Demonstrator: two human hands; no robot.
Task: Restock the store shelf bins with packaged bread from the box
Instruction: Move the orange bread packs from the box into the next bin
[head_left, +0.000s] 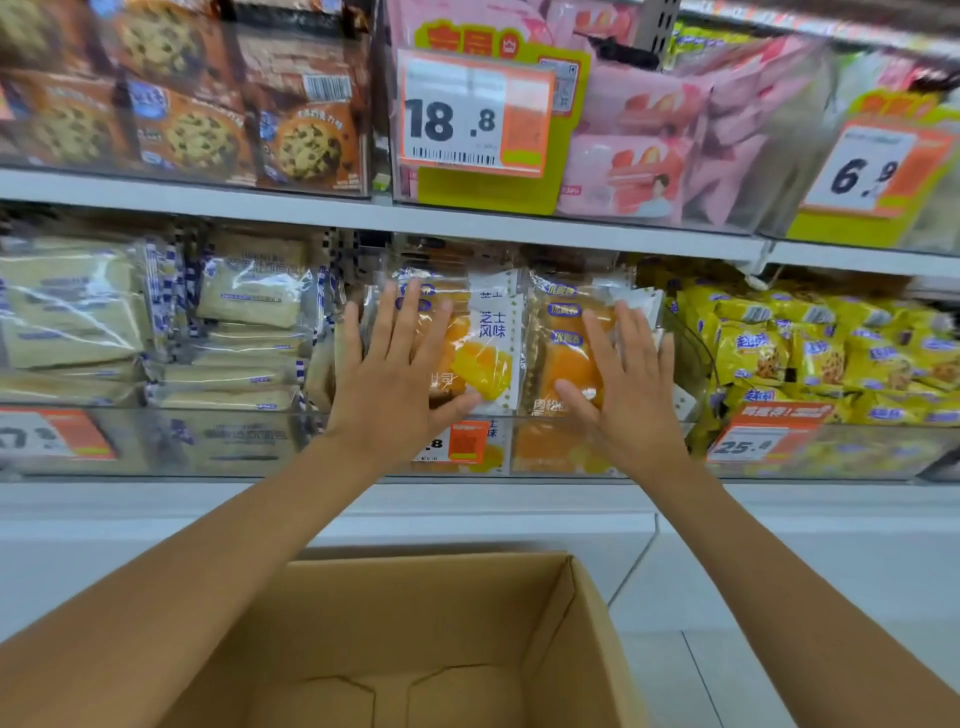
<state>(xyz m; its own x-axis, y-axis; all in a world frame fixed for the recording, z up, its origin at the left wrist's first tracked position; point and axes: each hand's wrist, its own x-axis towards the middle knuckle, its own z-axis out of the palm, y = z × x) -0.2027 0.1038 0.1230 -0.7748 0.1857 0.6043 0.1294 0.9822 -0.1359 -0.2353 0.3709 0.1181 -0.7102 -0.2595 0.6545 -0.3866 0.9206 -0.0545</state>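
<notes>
Cardboard, brown and open-topped, forms the box (550, 649) seen nearest, below the shelf. Farther off, the clear plastic shelf bin (550, 449) is filled with orange bread packets in clear wrap (488, 343). The left hand (395, 374) and right hand (623, 384) are pressed flat against these packets, fingers straight, nothing grasped.

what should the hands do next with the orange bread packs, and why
Probably push the orange bread packs down and back until they settle behind the bin's clear front wall, then lift off. The left hand and right hand lie flat on them with straight fingers, the packs rise above that wall, and the visible part of the box holds nothing.
</notes>
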